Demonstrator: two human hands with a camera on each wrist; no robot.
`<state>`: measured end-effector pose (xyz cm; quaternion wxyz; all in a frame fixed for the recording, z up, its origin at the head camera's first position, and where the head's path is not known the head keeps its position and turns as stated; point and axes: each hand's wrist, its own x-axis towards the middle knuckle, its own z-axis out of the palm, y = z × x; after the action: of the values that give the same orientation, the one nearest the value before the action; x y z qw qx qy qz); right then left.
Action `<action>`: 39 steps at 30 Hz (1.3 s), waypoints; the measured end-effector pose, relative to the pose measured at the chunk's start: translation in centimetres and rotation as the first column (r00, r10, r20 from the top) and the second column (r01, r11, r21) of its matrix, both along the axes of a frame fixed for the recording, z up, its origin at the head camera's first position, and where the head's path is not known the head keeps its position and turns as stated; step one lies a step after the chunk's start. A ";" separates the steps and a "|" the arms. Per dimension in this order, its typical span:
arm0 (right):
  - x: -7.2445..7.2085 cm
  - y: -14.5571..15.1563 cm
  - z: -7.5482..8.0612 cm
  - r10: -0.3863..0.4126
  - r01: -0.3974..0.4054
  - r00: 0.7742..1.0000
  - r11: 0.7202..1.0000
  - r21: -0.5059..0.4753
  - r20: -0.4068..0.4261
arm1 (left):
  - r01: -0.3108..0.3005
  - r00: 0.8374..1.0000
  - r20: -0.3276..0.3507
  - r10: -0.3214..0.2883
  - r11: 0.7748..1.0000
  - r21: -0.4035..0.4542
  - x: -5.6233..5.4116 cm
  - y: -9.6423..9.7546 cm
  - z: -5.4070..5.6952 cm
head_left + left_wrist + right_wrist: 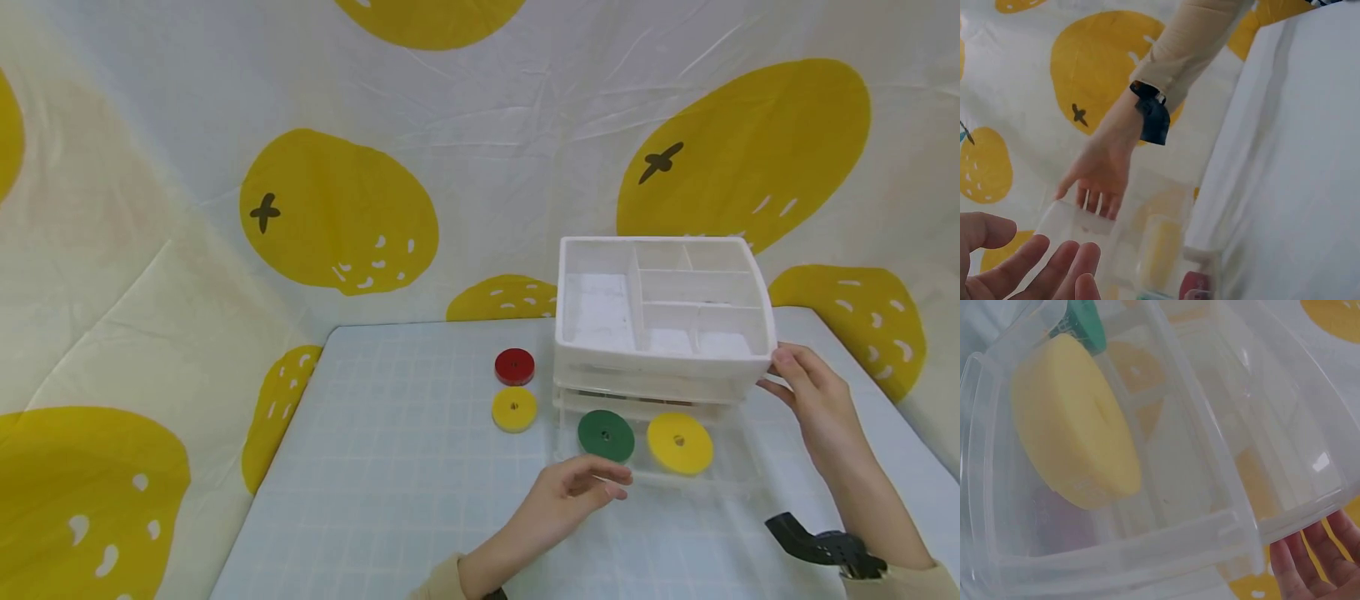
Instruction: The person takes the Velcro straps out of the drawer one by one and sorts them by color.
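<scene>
A white desk organizer (667, 354) with a compartmented top stands at the back right, a clear drawer (731, 483) extending from its front. A green disc (606, 447) with a centre hole lies in the drawer, and a larger yellow disc (693, 458) is to its right. My left hand (566, 496), fingers loosely bent and holding nothing, is near the drawer's front left. My right hand (821, 396) touches the organizer's right front corner, thumb near the top rim and extended fingers along the side. Through clear plastic a reddish thing (1194, 285) shows in the left wrist view.
A red disc (514, 360) and a smaller yellow disc (513, 418) lie on the table (390, 450), left of the organizer. Behind hangs a fruit-print cloth (495, 192). A black strap (825, 547) is on the right wrist.
</scene>
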<state>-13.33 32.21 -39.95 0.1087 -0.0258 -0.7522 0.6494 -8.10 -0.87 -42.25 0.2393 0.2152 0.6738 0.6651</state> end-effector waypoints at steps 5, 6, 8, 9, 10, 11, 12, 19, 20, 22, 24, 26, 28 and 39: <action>0.0 -0.1 0.0 -0.002 0.002 1.000 1.000 -0.013 -0.008 | -0.005 0.991 -0.130 -0.004 0.998 -0.067 -1.4 -0.5 1.2; 0.0 -0.1 0.0 -0.003 0.003 1.000 1.000 -0.012 -0.009 | -0.010 0.987 -0.162 -0.003 0.997 -0.079 -1.7 -0.6 1.4; 0.0 -0.1 0.0 -0.002 0.002 1.000 1.000 -0.006 -0.012 | -0.021 0.978 -0.207 0.002 0.996 -0.090 -2.3 -0.7 1.7; 0.0 -0.1 0.0 -0.001 0.001 1.000 1.000 0.001 -0.012 | -0.030 0.973 -0.229 0.006 0.995 -0.098 -2.7 -0.6 1.9; 0.0 0.0 0.0 0.000 0.000 1.000 1.000 0.003 -0.013 | -0.037 0.969 -0.248 0.009 0.994 -0.107 -3.0 -0.6 2.0; 0.0 0.0 0.0 0.003 -0.003 1.000 1.000 0.000 -0.017 | -0.045 0.965 -0.263 0.014 0.992 -0.115 -3.4 -0.5 2.1; 0.0 0.0 0.0 0.006 -0.006 1.000 1.000 -0.008 -0.021 | -0.052 0.959 -0.284 0.015 0.991 -0.125 -3.7 -0.4 2.2; 0.0 -0.1 0.0 0.011 -0.012 0.999 1.000 -0.027 -0.031 | -0.061 0.871 -0.484 -0.087 0.958 -0.280 -6.0 0.2 2.0; 0.0 -0.1 0.0 0.009 -0.010 1.000 1.000 -0.020 -0.027 | -0.060 0.843 -0.523 -0.127 0.944 -0.326 -6.2 0.2 2.1; 0.0 0.0 0.0 0.006 -0.006 1.000 1.000 -0.006 -0.020 | -0.063 0.760 -0.604 -0.239 0.899 -0.434 -6.7 0.4 2.4; 0.0 0.0 0.0 0.006 -0.006 1.000 1.000 0.004 -0.017 | -0.058 0.665 -0.652 -0.364 0.845 -0.531 -7.2 0.5 2.6; 0.0 0.0 0.0 0.006 -0.006 1.000 1.000 0.013 -0.016 | -0.040 0.567 -0.675 -0.472 0.802 -0.596 -7.9 0.7 2.7; 0.0 0.0 -0.1 0.009 -0.009 1.000 1.000 0.007 -0.019 | -0.009 0.490 -0.671 -0.557 0.766 -0.643 -8.6 0.8 2.7; 0.0 0.1 0.0 0.016 -0.016 1.000 1.000 0.001 -0.010 | -0.012 0.327 -0.518 -0.790 0.544 -0.839 -10.8 1.6 3.2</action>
<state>-13.31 32.33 -40.00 0.1073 -0.0165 -0.7522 0.6499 -18.85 0.73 -39.06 0.0914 0.5841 0.8057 0.0355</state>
